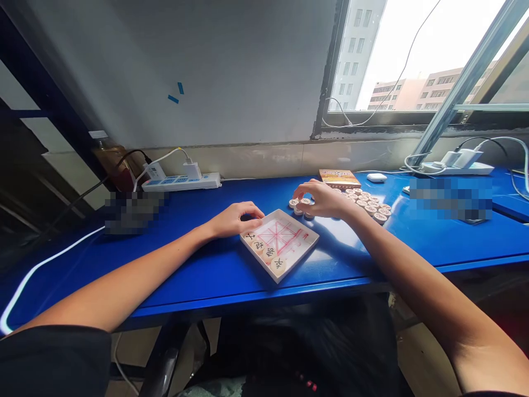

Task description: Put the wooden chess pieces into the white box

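Blue desktop (225,264) bears the shallow white box (295,248) touching the left hand's (232,220) bent fingers and, beyond it, clustered xiangqi pieces (293,203) under the nearer right hand's (321,199) narrowly curled fingers, though I cannot tell either grip.

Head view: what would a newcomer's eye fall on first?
Probably the pale square tray with red lines, on the blue table, four round pieces along its near-left side. Then the left hand at its far-left edge and the right hand at a small cluster of pieces beyond it. The bright window stands out at upper right.
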